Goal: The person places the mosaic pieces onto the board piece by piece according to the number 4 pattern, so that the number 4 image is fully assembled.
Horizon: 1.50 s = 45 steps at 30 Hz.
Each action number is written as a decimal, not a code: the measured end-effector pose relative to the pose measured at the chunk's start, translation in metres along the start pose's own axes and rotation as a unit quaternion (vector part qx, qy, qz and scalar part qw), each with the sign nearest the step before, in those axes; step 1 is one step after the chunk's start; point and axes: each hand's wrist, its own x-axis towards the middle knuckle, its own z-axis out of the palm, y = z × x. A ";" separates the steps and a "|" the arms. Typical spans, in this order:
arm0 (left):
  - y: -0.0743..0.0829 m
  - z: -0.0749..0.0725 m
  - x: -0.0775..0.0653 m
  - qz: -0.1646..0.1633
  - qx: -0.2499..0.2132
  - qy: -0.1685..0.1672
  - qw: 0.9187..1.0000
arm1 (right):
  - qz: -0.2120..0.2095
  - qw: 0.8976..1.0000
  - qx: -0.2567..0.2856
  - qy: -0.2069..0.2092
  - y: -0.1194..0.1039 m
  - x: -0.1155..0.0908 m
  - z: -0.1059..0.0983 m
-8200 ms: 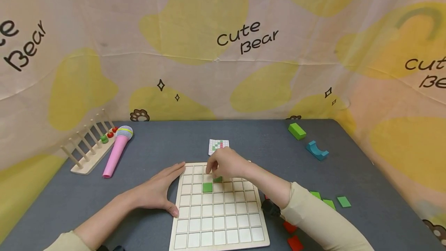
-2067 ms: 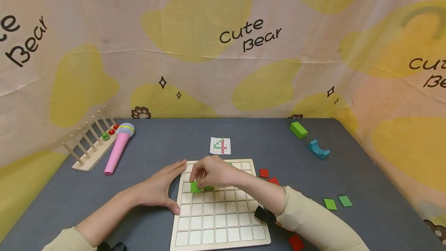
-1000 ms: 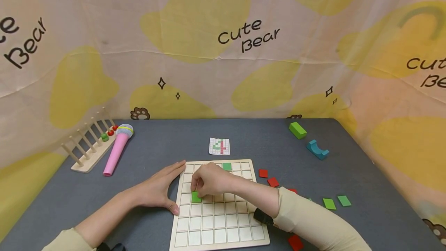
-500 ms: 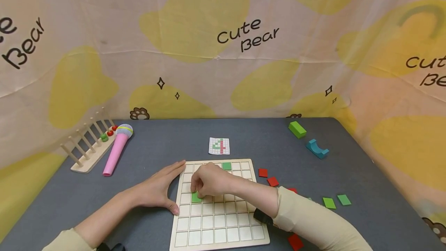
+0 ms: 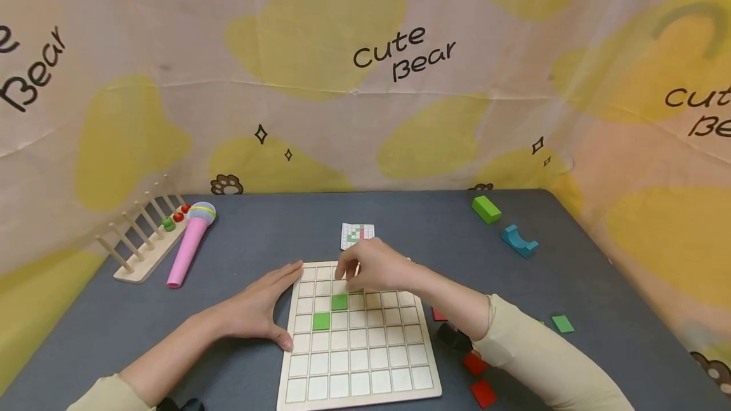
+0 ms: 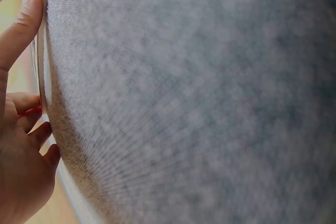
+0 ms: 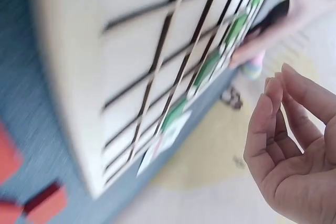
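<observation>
A pale wooden grid board (image 5: 360, 360) lies in front of me. Green square tiles sit in its cells, one (image 5: 322, 321) lower left and another (image 5: 339, 302) diagonally above it; the right wrist view shows several in a slanting row. My left hand (image 5: 259, 306), thumb and fingers spread, rests against the board's left edge, as the left wrist view (image 6: 26, 145) also shows. My right hand (image 5: 374, 266) hovers over the board's far rows, covering some cells. In the right wrist view its thumb and fingertips (image 7: 270, 98) come close together with nothing between them.
A card (image 5: 365, 229) with a coloured grid pattern lies behind the board. Red tiles (image 5: 483, 393) and a green tile (image 5: 562, 324) lie to the right, partly behind my sleeve. Farther off are a green block (image 5: 486, 209), a blue arch (image 5: 519, 241), a pink microphone (image 5: 190, 249) and a peg rack (image 5: 143, 265).
My right hand has put a green tile into a cell on the board's left side, let go of it and moved up and right. My left hand has stayed at the edge.
</observation>
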 end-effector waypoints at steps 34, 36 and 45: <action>-0.005 0.005 0.003 0.001 0.008 -0.004 1.000 | 0.059 0.990 0.112 -0.068 0.155 -0.146 -0.080; -0.004 0.005 0.003 0.002 0.009 -0.003 1.000 | 0.053 0.986 0.128 -0.095 0.161 -0.154 -0.080; -0.004 0.005 0.002 0.001 0.011 -0.002 1.000 | 0.026 0.964 0.195 -0.178 0.175 -0.174 -0.074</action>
